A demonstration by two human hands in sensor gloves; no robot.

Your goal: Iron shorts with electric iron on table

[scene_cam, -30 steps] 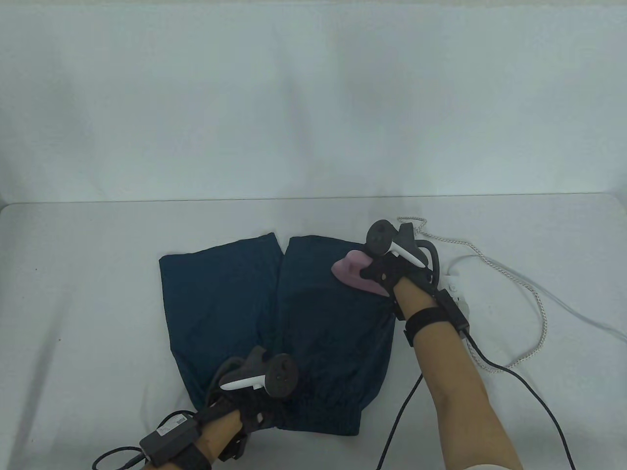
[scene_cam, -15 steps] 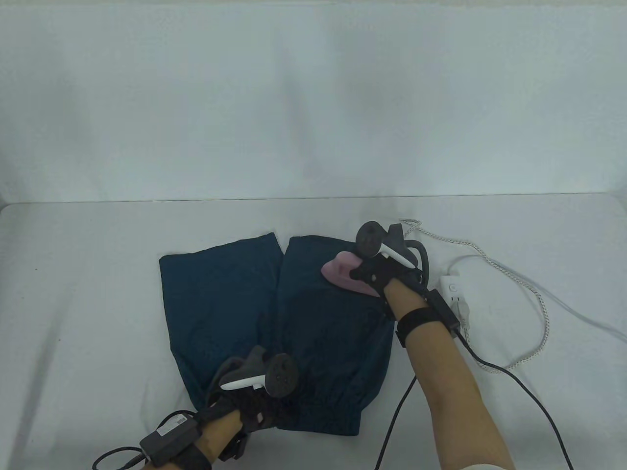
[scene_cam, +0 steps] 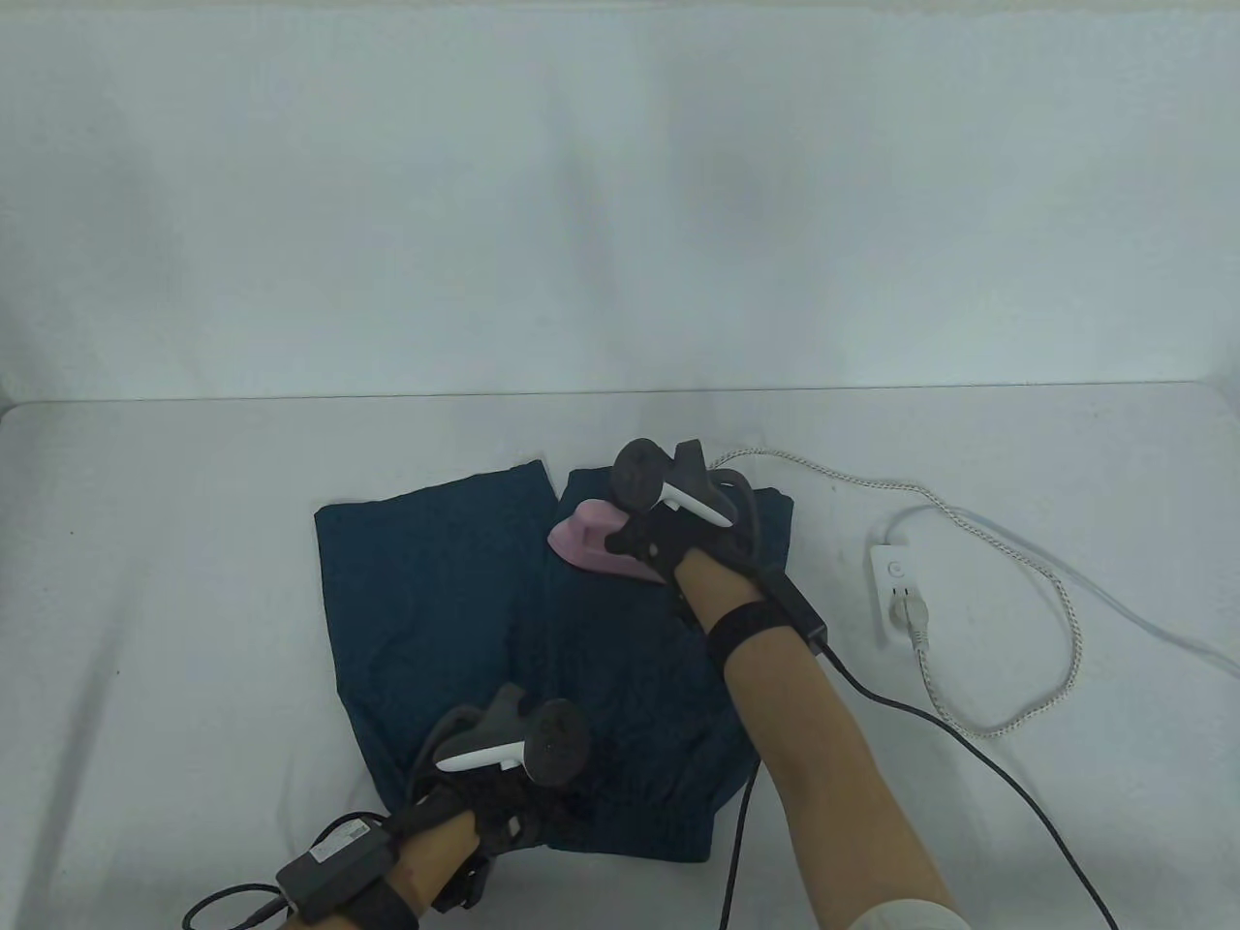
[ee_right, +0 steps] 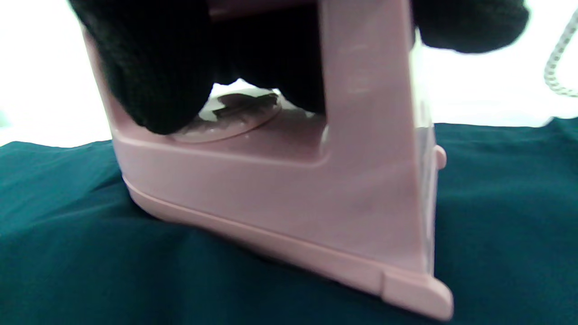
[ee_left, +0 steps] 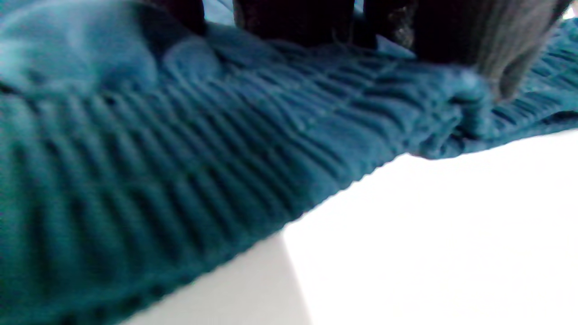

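Observation:
Dark teal shorts [scene_cam: 436, 601] lie flat on the white table [scene_cam: 145, 581], waistband toward me. My right hand [scene_cam: 668, 542] grips the handle of a pink electric iron [scene_cam: 591, 542], which rests flat on the far end of the right leg, near the gap between the legs. The right wrist view shows the iron [ee_right: 289, 194] on the teal cloth [ee_right: 90, 253] with gloved fingers [ee_right: 149, 67] wrapped around its handle. My left hand [scene_cam: 504, 785] presses on the elastic waistband [ee_left: 203, 149] at the near edge; its gloved fingertips [ee_left: 293, 18] rest on the gathered fabric.
A white power strip [scene_cam: 896, 586] lies right of the shorts with a plug in it. The iron's braided cord [scene_cam: 1056, 601] loops across the table's right side. A black cable [scene_cam: 1027, 775] runs from my right wrist off the near edge.
My right hand has slid the iron leftward across the right leg, from its right edge to near the gap between legs. The power strip is now uncovered. The left hand has stayed still.

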